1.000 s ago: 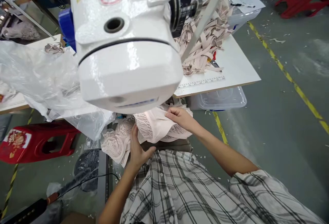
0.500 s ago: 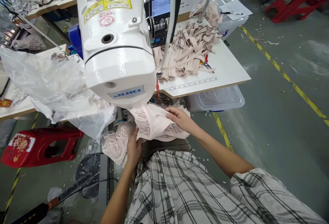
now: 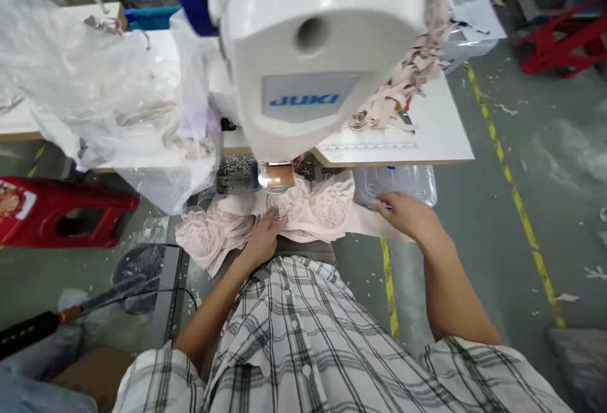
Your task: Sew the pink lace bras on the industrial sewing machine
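A pale pink lace garment lies spread in my lap under the head of a white sewing machine. My left hand rests flat on the lace just below the machine's foot, fingers stretched out. My right hand is out to the right, its fingers closed on the garment's right end, which is pulled sideways. Another bunch of the same lace hangs to the left of my left hand.
A white table carries a pile of beige straps and a printed ruler along its edge. A clear plastic tub sits under it. Clear plastic bags lie on the left, a red stool below them. Yellow floor tape runs on the right.
The garment was bunched up between both hands; now it lies spread out flat. My right hand moved right, drawing the fabric's end out. My left hand moved up onto the lace. The view shifted closer.
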Action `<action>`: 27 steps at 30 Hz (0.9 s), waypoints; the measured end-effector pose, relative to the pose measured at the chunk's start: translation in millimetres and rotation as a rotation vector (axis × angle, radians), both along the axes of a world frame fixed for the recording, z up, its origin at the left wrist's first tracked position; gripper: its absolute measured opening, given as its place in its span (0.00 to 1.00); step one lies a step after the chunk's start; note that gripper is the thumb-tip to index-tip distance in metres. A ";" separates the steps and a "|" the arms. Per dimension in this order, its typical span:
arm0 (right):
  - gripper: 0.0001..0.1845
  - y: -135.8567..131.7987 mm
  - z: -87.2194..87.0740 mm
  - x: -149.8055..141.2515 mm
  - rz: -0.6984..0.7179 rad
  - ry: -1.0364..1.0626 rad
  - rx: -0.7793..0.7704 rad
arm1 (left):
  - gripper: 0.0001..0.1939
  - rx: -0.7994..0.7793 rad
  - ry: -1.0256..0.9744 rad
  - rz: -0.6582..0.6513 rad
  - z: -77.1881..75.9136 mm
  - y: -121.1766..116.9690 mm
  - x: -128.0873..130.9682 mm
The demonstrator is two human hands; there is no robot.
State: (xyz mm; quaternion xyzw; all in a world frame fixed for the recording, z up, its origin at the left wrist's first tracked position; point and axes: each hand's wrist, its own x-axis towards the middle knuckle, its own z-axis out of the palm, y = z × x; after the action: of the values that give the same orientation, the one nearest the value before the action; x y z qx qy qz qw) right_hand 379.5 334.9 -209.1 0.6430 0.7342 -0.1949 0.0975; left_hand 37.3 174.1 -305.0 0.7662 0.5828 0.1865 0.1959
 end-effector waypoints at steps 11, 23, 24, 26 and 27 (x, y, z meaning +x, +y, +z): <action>0.43 -36.8 -110.5 -143.0 0.336 0.319 0.137 | 0.26 -0.416 0.338 1.033 7.6 -78.1 -153.4; 0.37 -71.7 4.7 -226.0 1.036 0.819 -0.291 | 0.21 0.065 0.046 0.401 129.5 -76.5 -60.4; 0.31 -76.1 13.0 -226.9 1.096 0.808 -0.368 | 0.20 0.087 -0.071 0.383 136.2 -71.2 -59.4; 0.28 -83.5 31.0 -217.1 1.105 0.871 -0.429 | 0.14 0.036 -0.294 0.419 138.1 -56.2 -61.8; 0.27 -86.4 40.9 -207.9 1.073 0.943 -0.417 | 0.11 -0.057 -0.400 0.428 134.2 -47.2 -63.3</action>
State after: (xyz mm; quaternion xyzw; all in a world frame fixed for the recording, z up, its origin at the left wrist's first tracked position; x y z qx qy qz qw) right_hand 171.6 248.5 -168.2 0.0125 0.8590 -0.5111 -0.0262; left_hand -26.0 126.9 -170.9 0.5682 0.6858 0.3547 0.2847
